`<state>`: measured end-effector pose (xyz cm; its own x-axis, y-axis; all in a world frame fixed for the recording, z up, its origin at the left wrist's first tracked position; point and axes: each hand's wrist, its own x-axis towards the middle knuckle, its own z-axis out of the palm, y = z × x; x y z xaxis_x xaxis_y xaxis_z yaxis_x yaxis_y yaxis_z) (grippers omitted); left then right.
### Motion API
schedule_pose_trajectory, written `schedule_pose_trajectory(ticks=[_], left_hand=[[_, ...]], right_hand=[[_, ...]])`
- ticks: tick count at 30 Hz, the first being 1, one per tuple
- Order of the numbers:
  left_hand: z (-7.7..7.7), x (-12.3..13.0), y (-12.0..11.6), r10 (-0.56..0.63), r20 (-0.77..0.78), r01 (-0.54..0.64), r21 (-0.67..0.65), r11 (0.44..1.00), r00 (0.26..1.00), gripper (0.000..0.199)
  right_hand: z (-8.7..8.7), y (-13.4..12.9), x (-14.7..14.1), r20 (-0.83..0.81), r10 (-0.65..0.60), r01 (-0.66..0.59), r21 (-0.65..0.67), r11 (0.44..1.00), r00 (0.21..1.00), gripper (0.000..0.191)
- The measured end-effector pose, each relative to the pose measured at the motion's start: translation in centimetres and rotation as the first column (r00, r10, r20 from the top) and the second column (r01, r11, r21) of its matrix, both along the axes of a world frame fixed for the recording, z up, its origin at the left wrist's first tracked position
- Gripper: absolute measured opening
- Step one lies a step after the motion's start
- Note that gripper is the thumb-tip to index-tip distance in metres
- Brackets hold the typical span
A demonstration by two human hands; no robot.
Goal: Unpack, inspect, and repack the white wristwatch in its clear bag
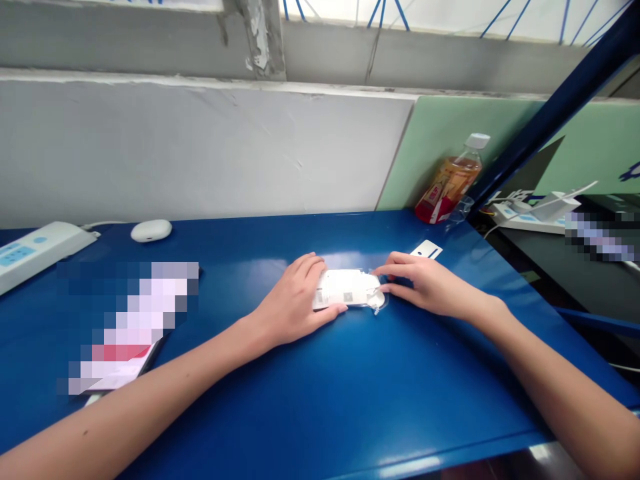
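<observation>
A flat white package (337, 287) in clear plastic wrap lies on the blue table, with a small printed square code on its top. My left hand (297, 297) is closed round its left end, fingers over the far side and thumb along the near edge. At the right end, my right hand (420, 283) has its thumb and index fingertip on the package, where the clear wrap looks crumpled and a rounded white part shows. Just behind my right hand lies a white card (427, 249) with a dark stripe, partly covered by the hand.
A phone with a blurred screen (135, 327) lies left of my left forearm. Farther back are a white earbud case (151, 231) and a white power strip (45, 250). A drink bottle (450, 180) leans by the wall, near a blue metal post (555, 107).
</observation>
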<state>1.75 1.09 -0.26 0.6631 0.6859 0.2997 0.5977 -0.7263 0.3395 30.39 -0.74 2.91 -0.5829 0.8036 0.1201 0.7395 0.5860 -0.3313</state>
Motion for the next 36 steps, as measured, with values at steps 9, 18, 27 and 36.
schedule_pose_trajectory(ticks=[9,18,27,36], left_hand=[[0.1,0.0,0.0,-0.004,0.020,0.004,-0.007,1.000,1.000,0.053],[0.0,0.1,0.0,0.000,-0.014,0.000,0.044,0.999,1.000,0.054],[0.1,0.2,-0.1,0.064,-0.031,-0.062,0.067,0.996,0.997,0.051],[0.5,0.2,-0.1,0.006,-0.008,-0.006,0.032,0.999,1.000,0.049]], right_hand=[[0.0,-0.4,-0.3,-0.123,-0.016,0.025,0.078,0.997,0.992,0.034],[-2.7,-0.6,-2.7,-0.236,-0.035,0.065,0.120,0.991,0.971,0.026],[0.1,-0.5,-0.9,0.026,-0.037,0.033,0.134,0.990,0.999,0.021],[-0.6,-0.5,-1.0,-0.059,-0.048,0.049,0.012,0.999,0.997,0.036]])
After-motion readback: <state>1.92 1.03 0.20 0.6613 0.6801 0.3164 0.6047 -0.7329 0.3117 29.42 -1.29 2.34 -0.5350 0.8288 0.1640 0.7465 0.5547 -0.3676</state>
